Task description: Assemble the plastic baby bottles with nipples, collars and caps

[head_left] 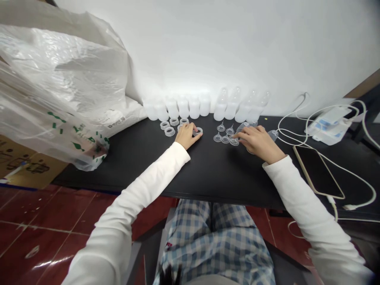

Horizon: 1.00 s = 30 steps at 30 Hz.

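My left hand [186,135] rests on the black table, thumb and fingertips closed around a translucent bottle collar ring [198,130]. Several more such rings [170,131] lie just left of it. Over on the right, my right hand [257,141] reaches leftward, its fingertips at a clear baby bottle nipple [234,141]; its thumb is mostly hidden. Other nipples [217,137] lie flat beside that one. Clear dome caps [272,135] lie around the right hand, partly covered by it.
Along the wall stand several open white bottles [183,107] and several bottles with clear caps [232,103]. A large white plastic bag [89,67] bulges at left above a cardboard box [26,166]. A phone [319,170], white cables [341,166] and a power strip [329,124] occupy the right.
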Tool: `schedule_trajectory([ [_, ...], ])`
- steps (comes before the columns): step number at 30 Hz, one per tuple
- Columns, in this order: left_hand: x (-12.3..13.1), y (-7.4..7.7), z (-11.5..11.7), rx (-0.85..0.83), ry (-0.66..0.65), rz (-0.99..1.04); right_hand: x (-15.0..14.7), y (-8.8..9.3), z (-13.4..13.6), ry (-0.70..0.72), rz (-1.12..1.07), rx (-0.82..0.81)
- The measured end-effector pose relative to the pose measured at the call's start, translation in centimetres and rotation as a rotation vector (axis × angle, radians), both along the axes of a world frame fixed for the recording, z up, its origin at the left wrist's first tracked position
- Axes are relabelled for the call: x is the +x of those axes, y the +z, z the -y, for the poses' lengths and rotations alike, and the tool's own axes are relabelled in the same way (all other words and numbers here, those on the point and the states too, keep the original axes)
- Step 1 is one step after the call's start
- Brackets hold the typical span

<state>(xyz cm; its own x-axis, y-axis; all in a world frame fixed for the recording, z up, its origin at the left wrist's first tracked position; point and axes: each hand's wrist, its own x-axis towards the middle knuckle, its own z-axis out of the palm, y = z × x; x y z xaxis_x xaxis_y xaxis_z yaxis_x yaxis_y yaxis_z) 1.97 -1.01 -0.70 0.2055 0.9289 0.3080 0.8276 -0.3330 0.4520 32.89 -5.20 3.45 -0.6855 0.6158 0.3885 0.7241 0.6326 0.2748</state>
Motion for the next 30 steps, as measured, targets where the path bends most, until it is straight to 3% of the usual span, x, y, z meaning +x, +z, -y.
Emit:
schedule_trajectory([
  [9,0.0,-0.3,0.3,0.062,0.100,-0.064,-0.5,-1.1,0.2,-0.022,0.036,0.003],
  [15,-0.2,-1.5,-0.4,0.120,-0.003,-0.048,-0.2,-1.5,0.0,0.007,-0.108,-0.069],
  [21,-0.2,-1.5,-0.8,0.128,0.069,-0.031,-1.1,-0.6,-0.8,-0.093,-0.318,0.019],
  [24,0.0,-1.3,-0.8,0.106,0.105,-0.026,-2.6,1.4,-3.3,-0.164,-0.372,0.074],
  [27,0.1,-1.3,-0.7,0.102,0.127,-0.023,-4.4,3.1,-7.7,-0.198,-0.373,0.061],
  [30,0.1,-1.2,-0.8,0.110,0.146,-0.016,-5.8,3.4,-12.6,-0.199,-0.361,0.050],
])
